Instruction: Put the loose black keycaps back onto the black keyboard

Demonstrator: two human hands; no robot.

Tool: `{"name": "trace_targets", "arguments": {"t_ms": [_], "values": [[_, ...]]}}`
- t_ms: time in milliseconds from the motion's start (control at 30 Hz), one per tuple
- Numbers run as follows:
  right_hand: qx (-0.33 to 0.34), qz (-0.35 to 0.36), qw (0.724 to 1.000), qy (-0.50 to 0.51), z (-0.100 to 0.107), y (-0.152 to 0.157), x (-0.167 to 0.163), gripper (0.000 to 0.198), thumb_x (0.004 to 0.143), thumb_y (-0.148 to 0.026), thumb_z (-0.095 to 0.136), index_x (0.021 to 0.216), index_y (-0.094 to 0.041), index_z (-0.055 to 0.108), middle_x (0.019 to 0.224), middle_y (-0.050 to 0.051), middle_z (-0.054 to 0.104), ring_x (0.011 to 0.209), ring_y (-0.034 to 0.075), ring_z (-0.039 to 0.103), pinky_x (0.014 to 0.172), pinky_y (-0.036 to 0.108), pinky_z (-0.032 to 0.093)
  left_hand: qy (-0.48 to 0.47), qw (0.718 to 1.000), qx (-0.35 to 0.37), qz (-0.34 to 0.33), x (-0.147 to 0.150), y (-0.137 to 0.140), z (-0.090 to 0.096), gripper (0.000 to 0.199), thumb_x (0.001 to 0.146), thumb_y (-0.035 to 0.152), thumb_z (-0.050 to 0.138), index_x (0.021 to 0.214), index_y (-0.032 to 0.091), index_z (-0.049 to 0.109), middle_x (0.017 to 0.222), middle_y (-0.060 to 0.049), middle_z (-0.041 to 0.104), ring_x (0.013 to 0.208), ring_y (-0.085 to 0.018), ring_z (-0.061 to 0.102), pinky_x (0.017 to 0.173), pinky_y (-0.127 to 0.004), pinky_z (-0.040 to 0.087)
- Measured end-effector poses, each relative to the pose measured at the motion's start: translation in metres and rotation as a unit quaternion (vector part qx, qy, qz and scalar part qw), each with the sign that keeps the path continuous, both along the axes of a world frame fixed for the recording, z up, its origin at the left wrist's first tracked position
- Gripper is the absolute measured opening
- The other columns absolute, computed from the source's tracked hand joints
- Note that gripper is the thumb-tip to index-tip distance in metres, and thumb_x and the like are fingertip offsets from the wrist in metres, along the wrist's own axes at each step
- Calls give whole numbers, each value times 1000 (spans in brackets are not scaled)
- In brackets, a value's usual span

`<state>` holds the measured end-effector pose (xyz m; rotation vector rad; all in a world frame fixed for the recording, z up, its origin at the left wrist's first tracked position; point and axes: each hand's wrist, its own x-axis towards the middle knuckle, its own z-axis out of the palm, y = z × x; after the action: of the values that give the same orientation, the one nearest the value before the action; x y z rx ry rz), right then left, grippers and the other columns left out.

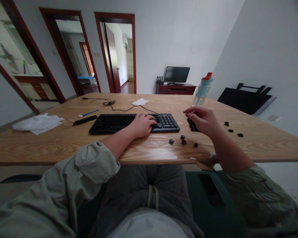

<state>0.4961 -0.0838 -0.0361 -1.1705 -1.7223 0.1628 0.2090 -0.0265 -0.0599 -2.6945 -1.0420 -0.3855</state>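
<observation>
Our left hand (142,125) rests flat and loose on one keyboard (119,123). Our right hand (201,119) hovers; whether it pinches anything, we cannot tell. Seven loose keycaps (183,137) lie beside it.

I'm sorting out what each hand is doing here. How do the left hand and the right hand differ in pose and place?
The left hand lies flat, palm down, on the black keyboard; the right hand is raised off the wooden table, fingers curled. The left hand sits mid-keyboard; the right hand hangs beside its right end, above loose black keycaps. Both have rolled-up pale sleeves.
</observation>
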Motion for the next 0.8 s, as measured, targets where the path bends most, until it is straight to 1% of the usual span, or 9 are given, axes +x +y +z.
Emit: {"name": "trace_targets", "arguments": {"t_ms": [100,200,267,400,467,600,667,733,800], "values": [[-59,23,996,-65,2,-26,17,25,87,-40,62,97,-21,76,84,7,72,68,19,60,56,30,44,11,1000,-5,9,2,-2,1,43,92,22,48,130,32,68,146,-4,57,134,-31,45,106,-52,37],[-122,22,979,-160,-1,-50,33,29,88,-44,61,101,-23,76,86,7,72,66,18,60,56,31,46,22,1000,-5,12,3,-5,2,40,92,21,48,123,30,72,145,-4,58,135,-32,44,106,-53,38],[-143,29,967,-211,-5,-61,38,28,87,-43,61,101,-24,77,86,7,72,64,18,60,55,31,47,2,1000,7,-2,4,-8,5,39,91,20,49,122,27,73,143,-5,60,133,-32,47,106,-53,38],[-160,43,948,-271,-18,-70,29,26,87,-39,63,103,-25,77,87,7,71,67,18,61,57,30,48,-89,994,30,-64,5,-21,12,36,89,18,52,118,22,74,130,-5,68,122,-26,56,107,-45,41],[-162,51,943,-287,-21,-69,19,26,87,-40,64,105,-27,77,90,7,72,69,18,62,57,30,47,-112,988,23,-100,8,-29,13,34,89,17,52,114,20,74,121,-6,71,114,-23,60,105,-39,44],[-132,47,949,-283,-14,-63,16,26,84,-40,66,104,-28,78,88,7,72,66,18,60,56,30,46,-43,986,-19,-159,20,-46,9,32,93,23,52,117,20,73,115,-8,73,103,-22,65,96,-37,50],[-114,5,962,-248,-3,-62,36,28,84,-42,64,103,-27,78,82,7,72,63,18,59,55,31,45,-24,983,-35,-179,22,-58,10,33,94,26,51,119,21,72,116,-9,73,103,-24,66,96,-39,50],[-121,-86,970,-191,6,-63,72,30,84,-44,63,102,-25,78,76,8,71,59,19,57,54,33,43,-67,972,-69,-215,20,-76,16,34,96,26,48,120,22,72,120,-10,72,107,-23,65,99,-39,49],[-172,-203,954,-138,11,-64,120,28,81,-39,67,101,-23,78,76,10,72,62,22,61,58,36,45,-154,938,-142,-275,15,-103,24,38,97,29,44,126,25,69,124,-9,71,111,-21,65,99,-36,49]]}}
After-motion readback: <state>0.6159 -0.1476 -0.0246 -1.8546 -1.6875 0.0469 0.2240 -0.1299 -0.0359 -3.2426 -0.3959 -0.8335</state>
